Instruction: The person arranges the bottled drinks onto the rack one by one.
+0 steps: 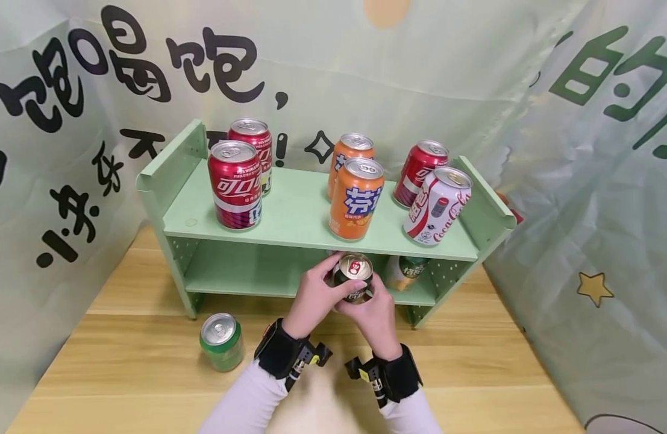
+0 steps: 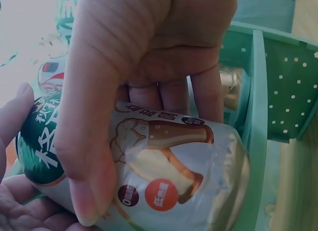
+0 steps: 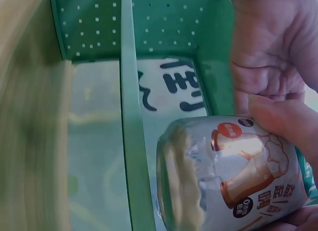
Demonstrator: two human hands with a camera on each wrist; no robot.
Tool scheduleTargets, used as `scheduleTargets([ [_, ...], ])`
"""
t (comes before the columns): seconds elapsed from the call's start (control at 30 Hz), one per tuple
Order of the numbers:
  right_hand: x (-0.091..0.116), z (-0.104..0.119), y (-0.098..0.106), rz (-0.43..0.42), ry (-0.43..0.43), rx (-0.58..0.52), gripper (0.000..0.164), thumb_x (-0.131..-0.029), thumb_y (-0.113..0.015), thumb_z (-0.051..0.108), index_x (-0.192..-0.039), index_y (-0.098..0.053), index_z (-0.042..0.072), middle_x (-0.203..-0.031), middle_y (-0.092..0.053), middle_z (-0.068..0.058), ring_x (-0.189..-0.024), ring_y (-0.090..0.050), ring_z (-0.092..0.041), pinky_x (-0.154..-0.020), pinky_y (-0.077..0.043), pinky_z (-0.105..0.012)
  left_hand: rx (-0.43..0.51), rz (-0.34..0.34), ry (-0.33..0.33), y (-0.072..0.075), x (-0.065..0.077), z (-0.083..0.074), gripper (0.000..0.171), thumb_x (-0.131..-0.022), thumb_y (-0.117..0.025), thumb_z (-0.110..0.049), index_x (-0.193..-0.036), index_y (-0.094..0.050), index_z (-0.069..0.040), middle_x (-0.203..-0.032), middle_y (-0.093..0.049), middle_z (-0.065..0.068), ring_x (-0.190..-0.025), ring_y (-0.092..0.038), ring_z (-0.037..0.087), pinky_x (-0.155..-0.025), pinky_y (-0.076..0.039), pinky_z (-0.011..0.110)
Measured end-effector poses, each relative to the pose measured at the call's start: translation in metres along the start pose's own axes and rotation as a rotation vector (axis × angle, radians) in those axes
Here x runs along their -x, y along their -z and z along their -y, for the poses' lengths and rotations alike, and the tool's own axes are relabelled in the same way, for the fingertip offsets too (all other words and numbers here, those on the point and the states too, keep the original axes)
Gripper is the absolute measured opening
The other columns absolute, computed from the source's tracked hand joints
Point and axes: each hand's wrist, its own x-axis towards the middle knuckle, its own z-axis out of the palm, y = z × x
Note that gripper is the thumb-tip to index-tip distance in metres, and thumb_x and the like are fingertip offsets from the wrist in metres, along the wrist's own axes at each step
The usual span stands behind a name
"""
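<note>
My left hand [image 1: 315, 296] and right hand [image 1: 375, 316] together grip one drink can [image 1: 356, 269] at the front edge of the lower shelf, below the orange cans. From above, its silver lid with a red pull tab and dark green top show. In the left wrist view, the can [image 2: 169, 161] lies across the picture, its silver side printed with beer mugs; my left thumb presses on it. In the right wrist view, its gold base [image 3: 174, 176] points toward the shelf board. A similar green-and-gold can [image 1: 406, 274] stands on the lower shelf to the right.
The light green two-tier shelf [image 1: 290, 208] stands on a wooden table [image 1: 149, 386]. Its top bears red cans [image 1: 235, 187] at left, orange cans [image 1: 356, 202] mid-right, a red can [image 1: 420, 172] and a white can [image 1: 437, 208] at right. A green can [image 1: 222, 342] stands front left.
</note>
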Motion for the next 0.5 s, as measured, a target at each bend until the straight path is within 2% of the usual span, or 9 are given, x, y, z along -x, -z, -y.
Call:
scheduleTargets([
  [0.23,-0.009,-0.003,0.001,0.018,-0.035,0.018,0.059,-0.063,-0.084,0.015,-0.115,-0.059,0.004,-0.105,-0.068,-0.011,-0.093,-0.064,-0.02,-0.074,-0.055,-0.033,-0.028,-0.01,-0.014,-0.001,-0.009,0.004,0.059,-0.077,-0.078,-0.031,-0.129,-0.059,-0.013,-0.123,-0.063,0.007,-0.113,-0.058,0.02,-0.092,-0.05,0.037],
  [0.4,-0.014,-0.005,-0.001,0.023,-0.053,0.034,0.055,-0.063,-0.084,0.017,-0.111,-0.059,0.004,-0.099,-0.068,-0.011,-0.082,-0.062,-0.019,-0.064,-0.052,-0.029,-0.025,0.016,0.008,0.0,-0.016,0.008,0.057,-0.078,-0.077,-0.035,-0.127,-0.06,-0.013,-0.12,-0.064,0.007,-0.108,-0.06,0.019,-0.086,-0.052,0.034],
  [0.5,-0.019,-0.007,-0.002,0.045,-0.05,0.052,0.054,-0.065,-0.083,0.018,-0.111,-0.058,0.005,-0.097,-0.068,-0.011,-0.08,-0.062,-0.019,-0.062,-0.052,-0.029,-0.026,0.02,0.019,0.001,-0.02,0.01,0.054,-0.078,-0.076,-0.036,-0.125,-0.061,-0.014,-0.117,-0.065,0.006,-0.103,-0.061,0.018,-0.081,-0.053,0.032],
])
